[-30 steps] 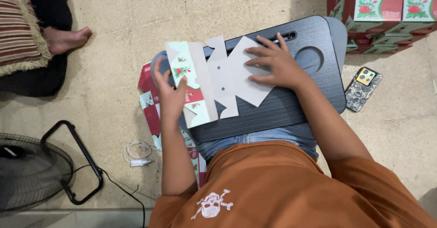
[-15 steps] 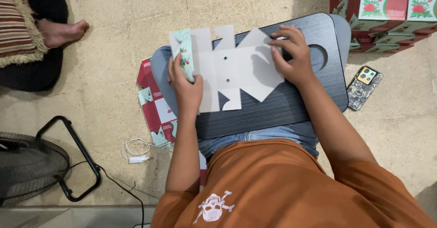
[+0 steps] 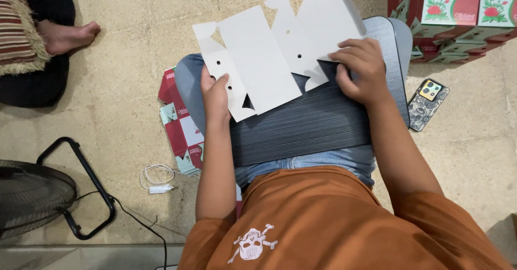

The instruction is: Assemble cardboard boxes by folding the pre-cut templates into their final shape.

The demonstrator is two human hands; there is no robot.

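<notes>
Lap desk (image 3: 323,130) | carton blank (image 3: 269,60) now unfolded — plain side up | left hand (image 3: 215,95) pinching, right hand (image 3: 361,68) pressing flat

Your left hand (image 3: 216,93) is extended forward, forearm nearly straight, fingers curled, thumb pinched down at the front. Your right hand (image 3: 360,69) reaches further out — palm down, fingers bent and spread, pressing flat. Both forearms bare — elbows close to your torso.

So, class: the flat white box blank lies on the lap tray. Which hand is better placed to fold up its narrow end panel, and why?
Left. The left hand already pinches the narrow end panel of the box blank, while the right hand presses flat on the opposite end over the lap tray, likely steadying it.
</notes>
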